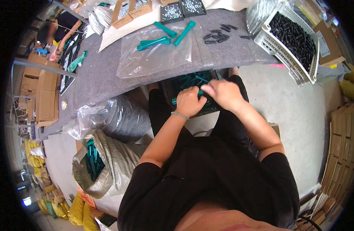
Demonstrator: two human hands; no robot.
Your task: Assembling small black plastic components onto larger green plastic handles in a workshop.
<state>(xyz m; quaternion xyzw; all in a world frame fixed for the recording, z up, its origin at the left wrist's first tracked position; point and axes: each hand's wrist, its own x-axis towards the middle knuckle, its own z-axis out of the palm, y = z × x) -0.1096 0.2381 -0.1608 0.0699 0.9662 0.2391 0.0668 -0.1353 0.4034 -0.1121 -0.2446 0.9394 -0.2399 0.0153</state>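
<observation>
A dark tray [167, 86] full of teal plastic tubes [188, 80] rests on my lap, just under the grey table edge. My left hand [189, 101] lies on the tubes with its fingers curled around some of them; a bead bracelet sits on that wrist. My right hand [222, 93] is beside it, fingers bent down over the same pile. Whether either hand truly grips a tube is hard to tell. More teal tubes [161, 36] lie on a clear plastic bag [154, 54] on the table.
A white basket [284, 54] of small black parts stands at the table's right. Loose black parts [219, 34] lie beside it. A woven sack [115, 161] with teal tubes and a clear bag [115, 115] sit on the floor at my left. Another person [54, 30] sits at far left.
</observation>
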